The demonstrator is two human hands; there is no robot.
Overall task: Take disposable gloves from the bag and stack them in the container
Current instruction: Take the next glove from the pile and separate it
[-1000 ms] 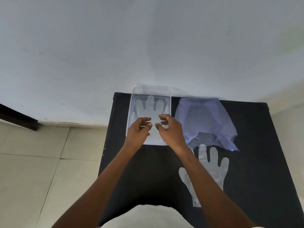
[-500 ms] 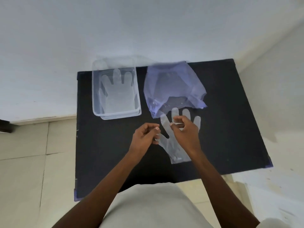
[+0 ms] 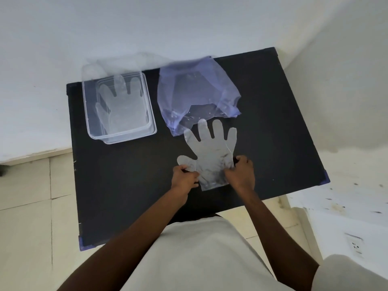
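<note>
A clear disposable glove [image 3: 212, 150] lies flat on the black table [image 3: 126, 175], fingers pointing away from me. My left hand [image 3: 184, 178] pinches its left side near the thumb. My right hand [image 3: 241, 175] grips its right side near the cuff. A clear plastic container [image 3: 88, 114] stands at the back left with a glove [image 3: 117, 108] lying flat inside it. A bluish translucent bag [image 3: 195, 91] lies at the back middle, its open mouth toward me, just beyond the held glove's fingertips.
The table stands against a white wall [image 3: 147, 28]. A tiled floor [image 3: 25, 217] lies to the left. A white surface [image 3: 346, 206] with a wall socket [image 3: 355, 245] is at the right.
Both hands moved from the container back to the loose glove below the bag and took hold of its two sides. The camera view shifted, so the table now sits lower.
</note>
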